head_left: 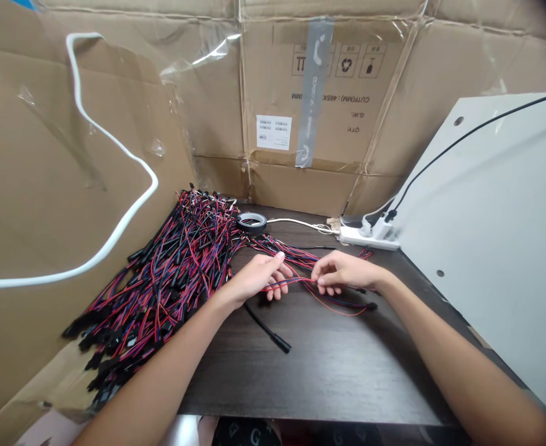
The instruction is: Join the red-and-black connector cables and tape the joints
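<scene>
Red and dark blue wires [298,279] stretch between my two hands, just above the dark table. My left hand [266,275] is curled round them, with its thumb up. At the other end my right hand [340,271] pinches the wires between thumb and fingers. From beneath my left hand a black cable with a barrel-shaped end [280,342] runs toward me on the table. A small black connector [371,306] lies just beyond my right fingertips, with a thin orange wire looping below it. More loose wires [296,253] lie behind both hands.
A big heap of red, blue and black wire harnesses [175,254] fills the left side. Behind my left hand lies a roll of black tape [251,223]. A white power strip [368,236] with plugs stands at the back right. Cardboard walls [296,186] and a white panel [500,235] enclose the table.
</scene>
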`<state>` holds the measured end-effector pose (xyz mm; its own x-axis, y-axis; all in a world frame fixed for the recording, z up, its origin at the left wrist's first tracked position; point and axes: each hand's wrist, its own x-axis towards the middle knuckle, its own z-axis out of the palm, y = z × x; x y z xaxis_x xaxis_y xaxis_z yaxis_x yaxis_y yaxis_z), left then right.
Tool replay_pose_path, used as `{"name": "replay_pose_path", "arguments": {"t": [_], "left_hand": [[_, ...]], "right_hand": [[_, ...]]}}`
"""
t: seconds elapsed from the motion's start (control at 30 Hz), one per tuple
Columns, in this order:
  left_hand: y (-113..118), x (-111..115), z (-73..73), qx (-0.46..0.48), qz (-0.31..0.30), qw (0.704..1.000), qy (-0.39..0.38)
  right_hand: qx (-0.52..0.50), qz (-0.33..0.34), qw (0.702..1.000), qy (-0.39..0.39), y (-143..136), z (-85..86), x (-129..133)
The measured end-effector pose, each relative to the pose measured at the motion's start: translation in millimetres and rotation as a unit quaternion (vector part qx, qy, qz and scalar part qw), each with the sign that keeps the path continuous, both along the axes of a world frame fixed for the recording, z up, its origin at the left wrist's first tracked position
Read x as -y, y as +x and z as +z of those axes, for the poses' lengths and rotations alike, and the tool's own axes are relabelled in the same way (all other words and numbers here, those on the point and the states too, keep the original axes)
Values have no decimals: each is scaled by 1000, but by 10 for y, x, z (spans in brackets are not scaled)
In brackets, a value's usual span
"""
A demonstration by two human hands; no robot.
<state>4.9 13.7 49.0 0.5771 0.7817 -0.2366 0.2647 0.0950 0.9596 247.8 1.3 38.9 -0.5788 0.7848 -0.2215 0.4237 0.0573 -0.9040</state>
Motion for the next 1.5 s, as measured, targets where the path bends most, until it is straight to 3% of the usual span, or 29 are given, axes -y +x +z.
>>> {"name": "replay_pose_path", "arguments": {"t": [0.13, 0.23, 0.33, 0.67, 0.83, 1.0, 1.1, 1.2, 1.33, 1.5], "left_hand": [[-7, -7, 14, -16, 5, 1000, 8], [-14, -7, 25, -24, 13, 999, 26], [-23, -14, 15, -19, 7, 999, 47], [-72, -44, -37, -12, 0, 999, 44], [-81, -2, -56, -5, -80, 996, 49], [-92, -58, -108, -56, -29, 992, 111], [-106, -96, -102, -154, 21, 961, 229], [-113, -99, -80, -208, 23, 923, 322], [-112, -97, -97, -236, 5, 904, 357], [-127, -116, -161, -297, 8, 879, 373]], "right_hand": [[44, -70, 989, 123, 85, 66, -32], [58, -184, 955, 224, 193, 117, -83], [57, -260, 927, 266, 249, 142, -112], [36, -330, 882, 335, 334, 216, -97], [35, -331, 881, 335, 365, 190, -109], [40, -322, 895, 305, 413, 191, -106], [84, -264, 918, 283, 473, 187, -117], [132, -198, 933, 271, 538, 145, -143], [197, -119, 940, 250, 572, 58, -167], [223, -96, 938, 248, 571, 22, -157]]}}
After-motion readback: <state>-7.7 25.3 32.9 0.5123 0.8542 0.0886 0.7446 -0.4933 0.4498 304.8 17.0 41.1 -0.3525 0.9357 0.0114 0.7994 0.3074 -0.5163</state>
